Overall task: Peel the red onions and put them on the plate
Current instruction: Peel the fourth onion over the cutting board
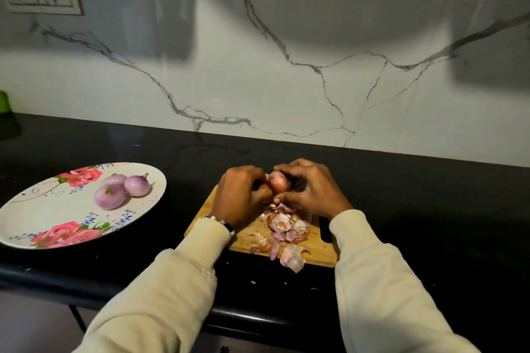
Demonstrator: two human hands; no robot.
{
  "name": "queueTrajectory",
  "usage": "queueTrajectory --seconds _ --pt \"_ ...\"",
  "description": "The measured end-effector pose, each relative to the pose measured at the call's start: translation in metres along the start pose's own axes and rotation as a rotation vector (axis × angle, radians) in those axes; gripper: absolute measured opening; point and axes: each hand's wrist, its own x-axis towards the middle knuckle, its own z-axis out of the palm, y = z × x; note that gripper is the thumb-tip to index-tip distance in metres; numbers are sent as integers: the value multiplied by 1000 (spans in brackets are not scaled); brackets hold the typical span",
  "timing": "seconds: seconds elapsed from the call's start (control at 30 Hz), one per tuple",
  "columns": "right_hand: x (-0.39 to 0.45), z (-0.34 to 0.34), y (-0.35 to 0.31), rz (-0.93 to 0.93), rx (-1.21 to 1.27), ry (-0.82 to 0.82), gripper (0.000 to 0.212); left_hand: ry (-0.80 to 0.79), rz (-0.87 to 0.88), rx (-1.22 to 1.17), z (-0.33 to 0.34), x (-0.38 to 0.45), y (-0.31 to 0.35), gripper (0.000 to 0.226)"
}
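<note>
- Nearest the viewer, a heap of papery onion skins [284,233] lies on the wooden cutting board [315,249], right below the hands.
- A dark knife handle [324,228] lies on the board beside the right sleeve; the blade cannot be made out.
- The left hand [243,195] curls round the left side of the red onion [278,182], holding it just above the board.
- The right hand [312,189] cups the onion from the right, its fingertips [282,198] pinching at the lower end, probably at loose skin.
- The onion sits between both hands, its long axis running roughly away from the viewer and tilted up; some brownish skin is still on it.
- The floral plate [34,209] lies well to the left, so the left hand is the nearer one for carrying the onion across.
- Three peeled onions [123,189] already rest on it, touching each other.
</note>
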Motion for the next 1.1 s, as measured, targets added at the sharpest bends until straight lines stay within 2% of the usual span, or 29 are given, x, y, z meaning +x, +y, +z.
queueTrajectory --seconds 0.13,0.3,0.4,0.57,0.63,0.7,0.83,0.93,1.1 --pt "1 2 0 6 -19 2 65 -28 -89 -47 2 2 -3 8" --pt "3 2 2 52 242 142 61 32 -338 -454 1 5 5 11" --pt "2 2 1 117 432 170 57 107 -438 -653 -2 7 5 16" --pt "2 -1 -3 226 826 164 56 82 -327 -663 -5 4 9 7" --pt "2 -1 -2 231 893 152 56 56 -320 -648 -5 4 10 15" --pt "2 0 -2 237 891 143 58 35 -372 -712 -6 3 11 20" --pt "2 1 1 229 809 129 61 -15 -545 -989 -9 3 19 24" --pt "1 4 1 183 778 101 64 5 -600 -1155 -9 4 22 24" --pt "2 8 0 105 571 116 61 -36 -609 -1180 -11 6 21 35"
